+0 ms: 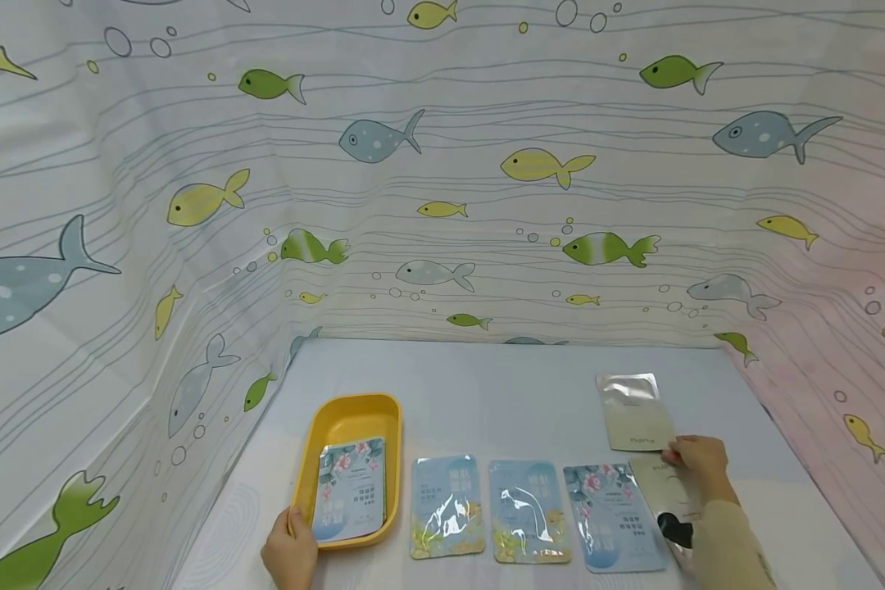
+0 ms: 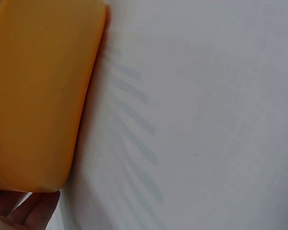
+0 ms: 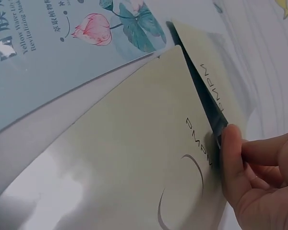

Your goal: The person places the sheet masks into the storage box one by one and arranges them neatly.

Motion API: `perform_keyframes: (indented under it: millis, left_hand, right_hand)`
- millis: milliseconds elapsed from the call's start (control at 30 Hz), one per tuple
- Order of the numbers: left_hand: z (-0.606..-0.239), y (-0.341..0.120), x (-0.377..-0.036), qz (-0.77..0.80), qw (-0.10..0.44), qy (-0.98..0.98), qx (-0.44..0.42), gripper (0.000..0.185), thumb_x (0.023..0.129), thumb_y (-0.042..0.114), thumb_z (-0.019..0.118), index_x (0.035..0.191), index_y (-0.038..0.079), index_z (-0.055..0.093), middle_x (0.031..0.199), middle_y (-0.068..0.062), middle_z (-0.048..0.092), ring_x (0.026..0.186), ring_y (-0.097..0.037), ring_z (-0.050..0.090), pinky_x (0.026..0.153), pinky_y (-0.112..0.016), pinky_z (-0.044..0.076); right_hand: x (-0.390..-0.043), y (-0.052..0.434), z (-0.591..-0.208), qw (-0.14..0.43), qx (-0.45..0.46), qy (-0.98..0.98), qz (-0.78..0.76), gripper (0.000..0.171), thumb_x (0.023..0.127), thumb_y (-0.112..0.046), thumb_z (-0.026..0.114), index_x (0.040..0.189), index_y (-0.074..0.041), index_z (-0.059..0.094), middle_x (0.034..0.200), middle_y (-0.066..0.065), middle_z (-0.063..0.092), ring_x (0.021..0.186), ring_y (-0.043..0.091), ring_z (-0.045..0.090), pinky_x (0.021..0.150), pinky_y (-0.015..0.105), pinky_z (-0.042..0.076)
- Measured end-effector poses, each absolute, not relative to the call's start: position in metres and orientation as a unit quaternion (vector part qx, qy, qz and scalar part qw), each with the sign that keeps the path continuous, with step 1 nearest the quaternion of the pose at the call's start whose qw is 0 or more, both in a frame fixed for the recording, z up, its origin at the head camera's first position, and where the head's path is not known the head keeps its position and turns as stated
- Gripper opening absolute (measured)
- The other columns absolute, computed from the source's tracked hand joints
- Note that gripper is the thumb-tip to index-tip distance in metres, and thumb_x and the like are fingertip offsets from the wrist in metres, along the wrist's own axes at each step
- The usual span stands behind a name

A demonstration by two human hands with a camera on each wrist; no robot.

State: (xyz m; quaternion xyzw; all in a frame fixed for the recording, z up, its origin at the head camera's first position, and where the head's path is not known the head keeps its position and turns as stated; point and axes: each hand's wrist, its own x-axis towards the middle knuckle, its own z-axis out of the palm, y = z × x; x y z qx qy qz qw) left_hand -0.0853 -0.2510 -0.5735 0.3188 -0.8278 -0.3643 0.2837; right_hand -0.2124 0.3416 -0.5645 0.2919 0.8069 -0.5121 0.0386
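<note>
At the near left corner of a yellow tray (image 1: 394, 492), my left hand (image 1: 291, 547) grips the rim. Inside the tray lie blue floral face mask packets (image 1: 350, 492), stacked. My right hand (image 1: 699, 463) pinches the far edge of a beige face mask packet (image 1: 660, 485); in the right wrist view, thumb and finger hold the side of that beige packet (image 3: 129, 143), lifted a little at this edge. Just beyond lies a second beige packet (image 1: 637, 426) with a silver end. The left wrist view shows the tray's outer wall (image 2: 38, 96) with my fingertips (image 2: 41, 208) at its corner.
Between the tray and the beige packets lie two blue packets with a sandy yellow print, a left one (image 1: 447, 506) and a right one (image 1: 529, 510), then a blue floral packet (image 1: 614, 518). Fish-patterned cloth (image 1: 487, 238) encloses the white table (image 1: 487, 377) at back and sides.
</note>
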Motion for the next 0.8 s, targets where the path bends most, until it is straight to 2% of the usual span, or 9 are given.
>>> perform_keyframes:
  millis: [133,200,300,400,533,800]
  left_hand:
    - [-0.574,-0.252,-0.085,-0.365,0.285,-0.828,0.318,0.031,0.095,0.009,0.043,0.104,-0.017,0.059,0.1,-0.038,0.059,0.093,-0.057,0.054,0.082,-0.06,0.041]
    - [-0.575,-0.252,-0.085,-0.363,0.288,-0.828,0.316,0.031,0.095,0.008,0.044,0.103,-0.017,0.059,0.1,-0.038,0.059,0.092,-0.057,0.054,0.081,-0.06,0.041]
    - [-0.574,-0.252,-0.085,-0.363,0.288,-0.829,0.315,0.03,0.095,0.008,0.044,0.103,-0.017,0.059,0.1,-0.038,0.059,0.092,-0.057,0.055,0.081,-0.06,0.042]
    - [-0.573,-0.251,-0.086,-0.363,0.283,-0.83,0.317,0.031,0.095,0.008,0.044,0.104,-0.017,0.058,0.101,-0.038,0.059,0.093,-0.057,0.054,0.082,-0.06,0.042]
    - [-0.573,-0.252,-0.086,-0.359,0.284,-0.831,0.317,0.031,0.095,0.009,0.044,0.104,-0.017,0.059,0.101,-0.038,0.059,0.093,-0.057,0.055,0.082,-0.06,0.042]
    - [-0.575,-0.252,-0.084,-0.356,0.307,-0.831,0.296,0.028,0.093,0.007,0.046,0.1,-0.017,0.06,0.096,-0.038,0.06,0.088,-0.058,0.055,0.077,-0.061,0.042]
  right_hand:
    - [-0.209,0.342,-0.563,0.038,0.287,0.793,-0.537,0.047,0.088,-0.005,0.055,0.126,0.019,0.042,0.062,0.001,0.066,0.053,0.003,0.06,0.103,0.056,0.027]
    - [-0.206,0.341,-0.56,0.033,0.284,0.78,-0.557,0.047,0.087,-0.003,0.055,0.126,0.019,0.042,0.062,-0.001,0.064,0.054,0.002,0.06,0.097,0.049,0.038]
    - [-0.203,0.339,-0.555,0.019,0.281,0.759,-0.587,0.047,0.086,0.001,0.056,0.126,0.02,0.041,0.067,0.0,0.062,0.056,0.002,0.061,0.077,0.03,0.05]
    - [-0.199,0.335,-0.55,0.006,0.279,0.74,-0.612,0.047,0.085,0.004,0.057,0.125,0.022,0.041,0.075,0.006,0.061,0.059,0.004,0.061,0.058,0.019,0.05]
    - [-0.193,0.329,-0.545,0.0,0.28,0.722,-0.633,0.046,0.085,0.006,0.057,0.125,0.022,0.041,0.083,0.012,0.059,0.06,0.005,0.062,0.061,0.02,0.052]
    - [-0.181,0.312,-0.541,0.007,0.247,0.709,-0.66,0.045,0.087,0.006,0.052,0.125,0.024,0.037,0.074,0.0,0.058,0.061,0.004,0.064,0.063,0.019,0.053]
